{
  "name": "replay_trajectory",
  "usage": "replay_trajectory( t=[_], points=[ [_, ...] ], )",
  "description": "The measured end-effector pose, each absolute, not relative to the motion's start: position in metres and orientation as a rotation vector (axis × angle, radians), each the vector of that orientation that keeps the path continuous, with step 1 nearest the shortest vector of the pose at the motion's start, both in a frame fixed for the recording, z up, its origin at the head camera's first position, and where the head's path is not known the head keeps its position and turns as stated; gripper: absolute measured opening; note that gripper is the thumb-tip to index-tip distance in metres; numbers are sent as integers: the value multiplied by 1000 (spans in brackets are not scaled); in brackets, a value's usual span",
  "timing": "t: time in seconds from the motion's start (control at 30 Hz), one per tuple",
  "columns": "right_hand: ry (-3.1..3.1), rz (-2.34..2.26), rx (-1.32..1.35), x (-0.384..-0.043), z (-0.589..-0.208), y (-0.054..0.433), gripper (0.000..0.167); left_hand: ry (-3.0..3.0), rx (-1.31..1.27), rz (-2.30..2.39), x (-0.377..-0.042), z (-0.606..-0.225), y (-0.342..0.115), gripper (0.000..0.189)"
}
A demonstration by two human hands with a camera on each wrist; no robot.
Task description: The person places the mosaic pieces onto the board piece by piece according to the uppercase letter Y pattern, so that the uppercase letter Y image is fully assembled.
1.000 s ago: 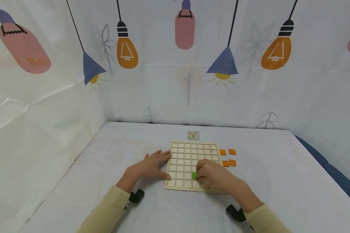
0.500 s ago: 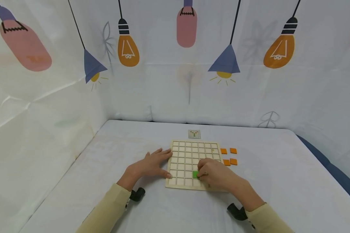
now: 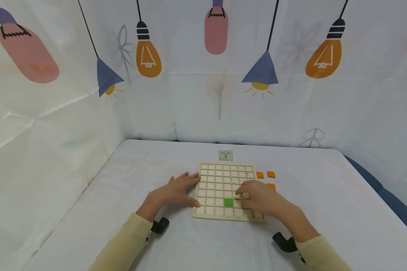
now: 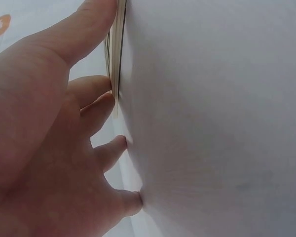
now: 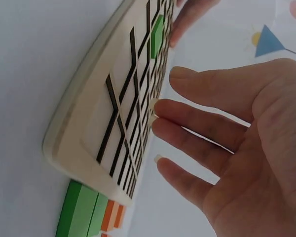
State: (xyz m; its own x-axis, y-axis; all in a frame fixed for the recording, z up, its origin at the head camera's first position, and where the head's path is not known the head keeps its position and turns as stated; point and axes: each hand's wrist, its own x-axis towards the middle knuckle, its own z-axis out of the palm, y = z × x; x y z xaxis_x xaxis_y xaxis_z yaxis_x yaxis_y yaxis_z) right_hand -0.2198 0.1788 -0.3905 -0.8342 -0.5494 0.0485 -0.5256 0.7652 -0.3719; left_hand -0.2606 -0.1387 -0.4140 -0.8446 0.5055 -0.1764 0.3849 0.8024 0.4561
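A pale wooden grid board lies on the white table. One green square tile sits in a cell near its front edge. My left hand rests at the board's left side, its thumb and fingertips touching the rim and the table. Just right of the green tile, my right hand hovers over the board with nothing between its fingers. In the right wrist view its thumb and fingers are apart and relaxed. The right hand hides part of the board in the head view.
Several orange tiles lie right of the board. Green tiles stand beside them in the right wrist view, hidden behind the right hand in the head view. A small card with a printed grid pattern lies behind the board.
My right hand has released the green tile and moved off to the right, its fingers loosening. The tile stays in its cell, now fully visible. My left hand stays put.
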Motion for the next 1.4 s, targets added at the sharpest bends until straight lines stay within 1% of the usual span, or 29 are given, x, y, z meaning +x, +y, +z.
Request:
replay_trajectory(
  t=[0.2,0.4,0.63,1.0,1.4],
  points=[
    [2904,-566,-875,-218,-390,191,23,2694,683,594,-260,-416,-138,95],
    [2914,-575,-736,-218,-384,205,29,2695,704,596,-261,-414,-136,94],
    [2870,-626,-717,-219,-377,218,28,2700,699,585,-261,-414,-135,94],
    [2903,-556,-705,-227,-377,230,23,2705,674,601,-260,-414,-137,95],
    [2828,-477,-579,-230,-384,232,22,2703,687,598,-260,-414,-139,95]
  ],
)
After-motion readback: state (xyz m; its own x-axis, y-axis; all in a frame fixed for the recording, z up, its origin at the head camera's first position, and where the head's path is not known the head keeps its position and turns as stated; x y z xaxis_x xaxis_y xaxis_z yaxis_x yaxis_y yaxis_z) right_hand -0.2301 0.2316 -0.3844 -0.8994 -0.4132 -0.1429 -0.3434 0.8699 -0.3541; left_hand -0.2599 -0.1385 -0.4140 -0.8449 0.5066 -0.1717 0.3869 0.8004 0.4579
